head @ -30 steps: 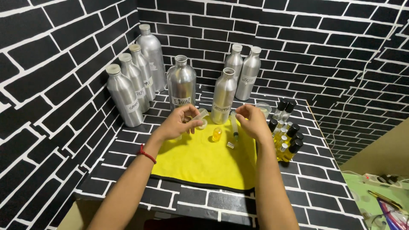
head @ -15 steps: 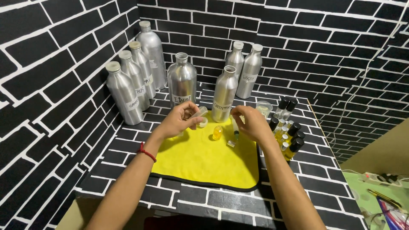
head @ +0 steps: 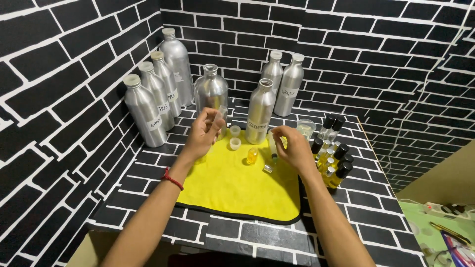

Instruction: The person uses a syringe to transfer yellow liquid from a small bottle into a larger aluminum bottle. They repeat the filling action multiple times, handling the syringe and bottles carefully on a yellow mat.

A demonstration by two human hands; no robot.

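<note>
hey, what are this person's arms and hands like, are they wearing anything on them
Both arms are bare from the forearm down, with no sleeves in view. The left hand and the right hand wear no gloves, and no rings or watch can be made out. The only thing worn is a thin red cord bracelet around the left wrist.

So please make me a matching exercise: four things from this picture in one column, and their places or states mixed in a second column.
1. small yellow vial
2. syringe
3. aluminium bottle behind the cloth
4. red string band

a. around the left wrist
b. uncapped, mouth open
c. standing on the yellow cloth
d. held in the right hand

Pairs: 1-c, 2-d, 3-b, 4-a
</note>
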